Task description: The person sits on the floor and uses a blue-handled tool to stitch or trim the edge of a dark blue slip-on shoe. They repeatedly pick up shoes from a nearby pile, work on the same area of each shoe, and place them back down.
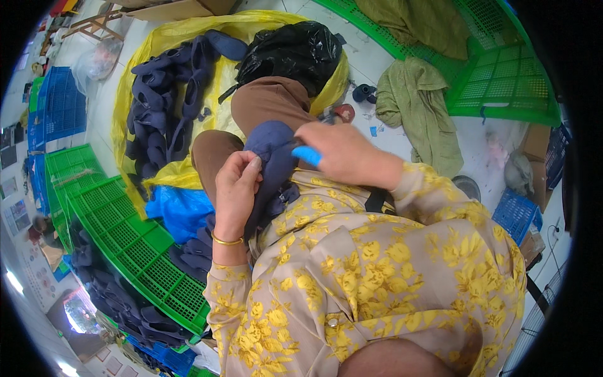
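Pinching navy shoe (271, 141) over lap (213, 154) with left hand (236, 187) | curling right hand (347, 154) inward at blue piece (307, 156), cannot tell grip | hemmed ahead by yellow bag (182, 32), black bag (292, 56); leftward by green crate (135, 242)

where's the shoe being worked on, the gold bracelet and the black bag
Shoe (277, 161): head view, on the middle of its dark blue side
Gold bracelet (227, 242): head view, on the front of its band
Black bag (294, 60): head view, on its crumpled middle
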Available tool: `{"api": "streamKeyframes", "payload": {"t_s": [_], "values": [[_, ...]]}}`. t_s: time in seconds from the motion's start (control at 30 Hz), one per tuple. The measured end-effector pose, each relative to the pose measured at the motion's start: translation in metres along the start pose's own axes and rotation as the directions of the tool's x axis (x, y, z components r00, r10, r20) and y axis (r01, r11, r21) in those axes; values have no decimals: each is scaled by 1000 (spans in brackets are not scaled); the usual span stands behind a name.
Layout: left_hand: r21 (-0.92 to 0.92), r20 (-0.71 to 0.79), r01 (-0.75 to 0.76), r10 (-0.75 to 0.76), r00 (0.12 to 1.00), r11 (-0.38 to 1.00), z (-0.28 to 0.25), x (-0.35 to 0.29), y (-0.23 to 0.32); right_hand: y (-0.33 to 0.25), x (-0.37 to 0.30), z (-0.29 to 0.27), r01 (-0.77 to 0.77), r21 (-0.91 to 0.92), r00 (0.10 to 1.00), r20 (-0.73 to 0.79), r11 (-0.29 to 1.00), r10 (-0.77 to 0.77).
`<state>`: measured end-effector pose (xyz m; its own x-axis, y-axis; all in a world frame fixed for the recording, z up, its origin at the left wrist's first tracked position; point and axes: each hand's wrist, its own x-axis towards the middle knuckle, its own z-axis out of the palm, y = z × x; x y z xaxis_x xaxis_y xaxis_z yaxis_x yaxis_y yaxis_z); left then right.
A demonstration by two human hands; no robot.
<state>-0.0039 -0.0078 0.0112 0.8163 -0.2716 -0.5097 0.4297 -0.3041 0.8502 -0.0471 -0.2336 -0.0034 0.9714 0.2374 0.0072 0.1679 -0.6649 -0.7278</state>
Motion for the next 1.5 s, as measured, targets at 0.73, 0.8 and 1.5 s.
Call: {"api": "streamKeyframes", "payload": {"t_s": [0.73, 0.8, 1.5], "values": [[56, -1, -27, 27, 1000, 998, 3, 0, -4, -16, 14, 33, 230, -347, 973, 86, 909, -214], [37, -8, -23, 23, 1000, 999, 2, -3, -2, -11, 12, 32, 211, -310, 977, 98, 927, -190], [438, -67, -210, 264, 962, 874, -51, 6, -13, -22, 17, 25, -11, 414, 1000, 10, 910, 8]]}}
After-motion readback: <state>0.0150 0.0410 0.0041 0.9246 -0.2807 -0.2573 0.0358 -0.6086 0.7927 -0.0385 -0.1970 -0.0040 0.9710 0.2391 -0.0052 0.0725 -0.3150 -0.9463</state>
